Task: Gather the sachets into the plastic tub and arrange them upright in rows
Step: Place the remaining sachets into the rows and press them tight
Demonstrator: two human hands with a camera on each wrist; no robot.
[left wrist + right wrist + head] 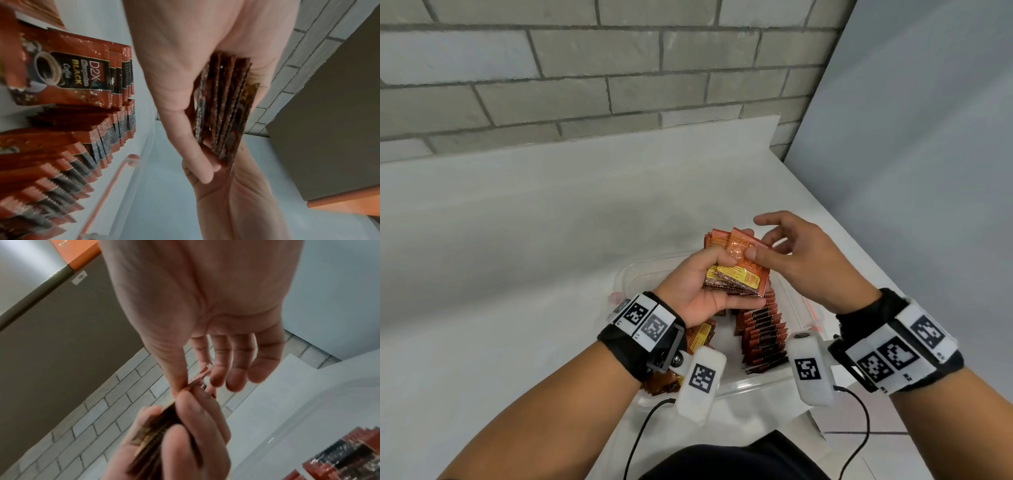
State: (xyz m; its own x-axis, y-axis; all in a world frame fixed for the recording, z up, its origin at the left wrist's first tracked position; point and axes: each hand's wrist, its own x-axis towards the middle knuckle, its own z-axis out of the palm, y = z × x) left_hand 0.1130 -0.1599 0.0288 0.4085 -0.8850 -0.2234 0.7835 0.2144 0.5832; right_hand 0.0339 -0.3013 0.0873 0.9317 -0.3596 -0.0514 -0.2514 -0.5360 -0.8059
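Observation:
My left hand (709,284) grips a fanned stack of red and yellow coffee sachets (739,265) above the clear plastic tub (760,385). From below, the left wrist view shows the stack's edges (224,110) clamped between thumb and fingers. My right hand (787,253) pinches the top sachet of that stack (200,378) between thumb and forefinger, its other fingers spread loosely. Inside the tub a row of upright sachets (763,335) runs along the right side, and the same row (86,129) fills the left wrist view. Loose sachets (698,337) lie in the tub's left part under my left wrist.
The tub sits on a white counter (534,240) near its front edge. A grey brick wall (585,68) stands behind, and a pale panel (928,171) closes the right side. Cables (859,428) hang from both wrist cameras.

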